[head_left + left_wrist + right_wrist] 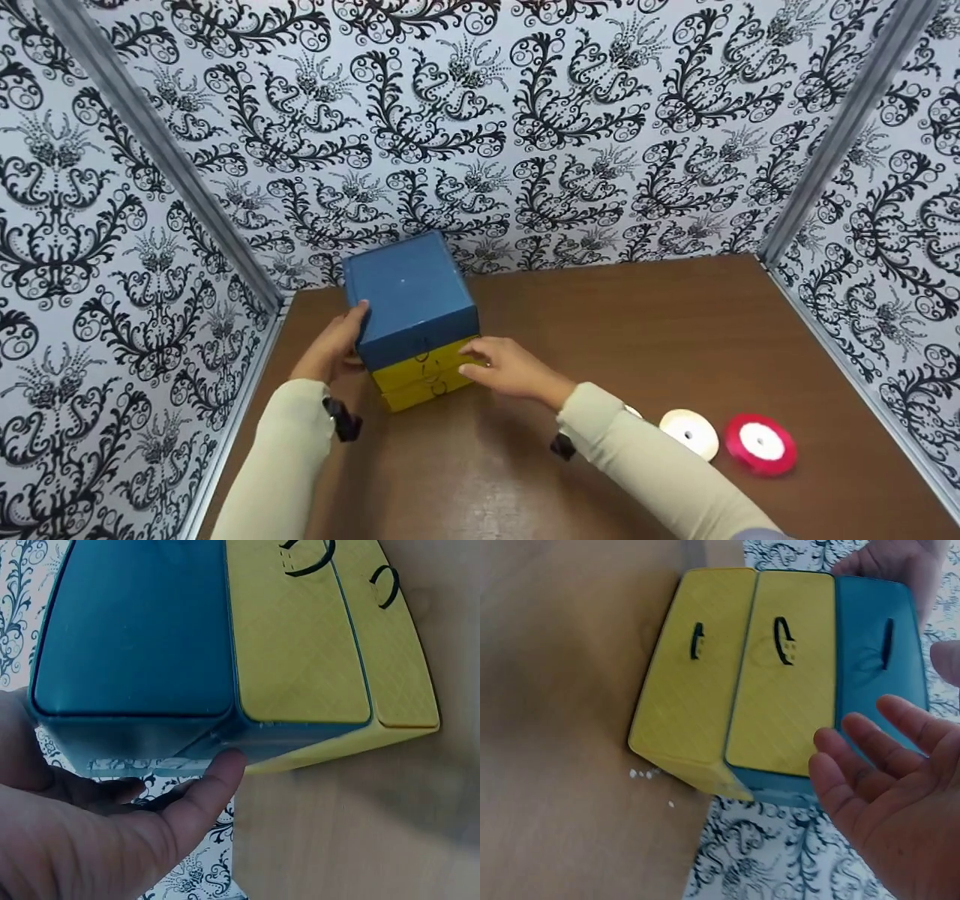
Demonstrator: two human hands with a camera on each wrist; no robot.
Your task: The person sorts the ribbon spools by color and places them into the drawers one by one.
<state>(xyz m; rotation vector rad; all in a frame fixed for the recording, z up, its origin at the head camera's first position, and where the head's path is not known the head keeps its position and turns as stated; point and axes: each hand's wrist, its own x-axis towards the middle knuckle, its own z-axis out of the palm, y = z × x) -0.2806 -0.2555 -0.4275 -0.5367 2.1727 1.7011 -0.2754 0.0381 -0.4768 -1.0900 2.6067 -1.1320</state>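
Observation:
A small box of stacked drawers [409,289] stands at the table's back left, with a blue top and blue upper drawer front above two yellow drawer fronts [780,697]. Each front carries a black loop handle [784,641]. My left hand [334,345] rests against the box's left side, its thumb at the top edge. Fingers [217,772] of that hand lie along the blue side in the left wrist view. In front of the drawers is my right hand [514,367], palm toward the box, fingers loosely spread and holding nothing.
A cream ribbon spool [675,424] and a red ribbon spool [784,454] lie on the brown table [637,330] at right. Another pale object [634,411] is mostly hidden by the right sleeve. Patterned walls [570,150] enclose the back and sides, close behind the box.

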